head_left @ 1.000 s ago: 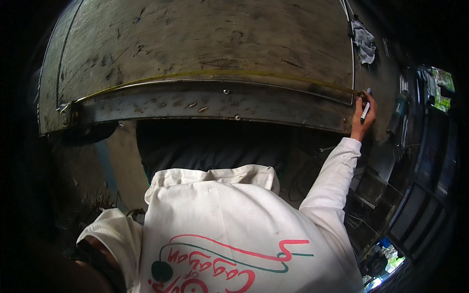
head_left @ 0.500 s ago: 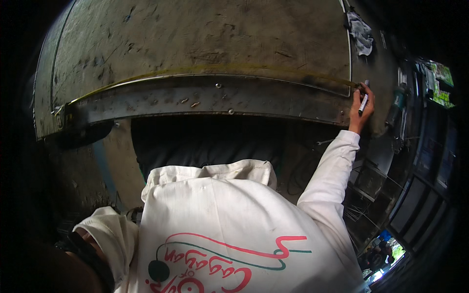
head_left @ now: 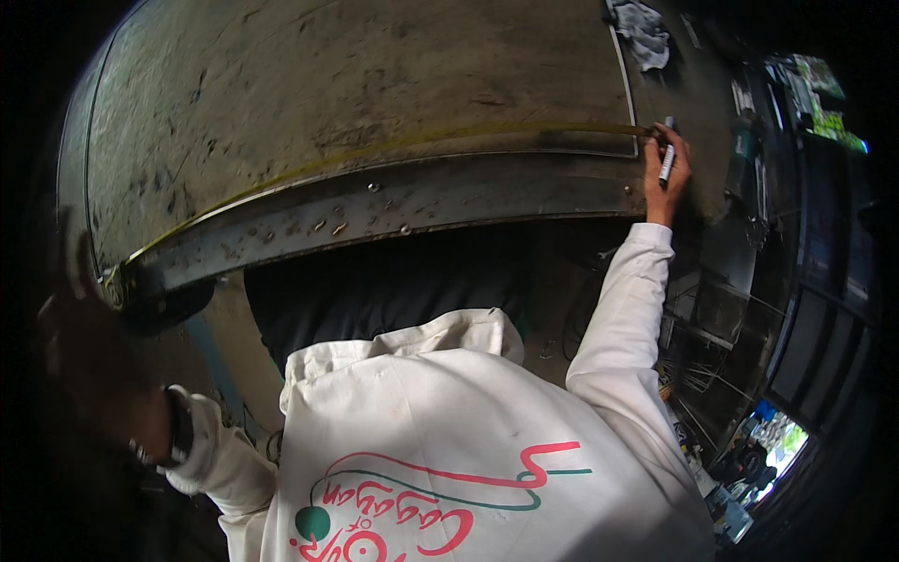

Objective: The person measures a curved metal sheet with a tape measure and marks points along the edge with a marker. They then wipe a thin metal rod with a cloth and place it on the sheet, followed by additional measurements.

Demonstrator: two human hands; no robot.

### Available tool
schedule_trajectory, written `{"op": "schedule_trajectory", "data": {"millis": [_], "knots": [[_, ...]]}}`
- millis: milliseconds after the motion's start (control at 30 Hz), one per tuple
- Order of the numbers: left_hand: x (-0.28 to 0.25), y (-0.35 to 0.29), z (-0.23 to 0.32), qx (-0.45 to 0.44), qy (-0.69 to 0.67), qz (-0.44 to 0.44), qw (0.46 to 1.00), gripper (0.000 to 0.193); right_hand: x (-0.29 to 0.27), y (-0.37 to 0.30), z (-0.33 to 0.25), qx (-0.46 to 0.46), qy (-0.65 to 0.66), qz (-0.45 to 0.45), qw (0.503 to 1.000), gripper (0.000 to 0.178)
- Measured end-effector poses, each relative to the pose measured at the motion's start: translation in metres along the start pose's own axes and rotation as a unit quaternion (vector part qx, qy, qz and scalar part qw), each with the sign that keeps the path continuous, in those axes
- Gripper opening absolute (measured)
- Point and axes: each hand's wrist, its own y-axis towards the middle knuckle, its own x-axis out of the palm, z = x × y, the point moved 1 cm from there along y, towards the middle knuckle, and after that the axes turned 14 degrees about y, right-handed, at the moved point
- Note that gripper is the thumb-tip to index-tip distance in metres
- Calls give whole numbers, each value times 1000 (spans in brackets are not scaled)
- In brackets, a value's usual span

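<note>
My right hand (head_left: 681,169) is closed at the far right end of a yellow tape measure (head_left: 449,137), its fingertips at the end of the blade. A black-and-white marker pen (head_left: 666,169) is also held in those fingers. The blade runs leftward along the bench top to its case (head_left: 114,287) near the left corner. Dark and blurred, my left hand (head_left: 94,347) is raised beside that case, fingers stretched upward; nothing shows in it. Under the tape, a metal frame (head_left: 633,84) of thin bars lies on the bench.
The scratched metal bench top (head_left: 393,75) ends in a steel front edge (head_left: 300,215) with small bolts and debris on it. A crumpled grey cloth (head_left: 642,36) lies at the far right. Beyond my right arm are a teal power tool (head_left: 744,145) and a metal rack (head_left: 712,318).
My left hand has come up from the lower left to beside the tape case. My right hand stays at the tape's end with the marker pen. The whole view has shifted slightly.
</note>
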Motion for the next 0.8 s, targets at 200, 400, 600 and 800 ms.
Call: {"op": "schedule_trajectory", "data": {"millis": [200,400,600,800], "knots": [[66,-52,-92,-55,257,-149,953,45,1,2,-13,8,-23,2,1000,25],[73,-61,-119,0,245,-142,959,20,4,5,-26,-47,-23,-33,998,23],[53,-64,-136,-20,289,-107,951,14,14,5,-44,41,81,-83,992,7],[20,-74,-161,-23,311,-82,947,12,59,7,-91,33,104,-139,984,15]]}}
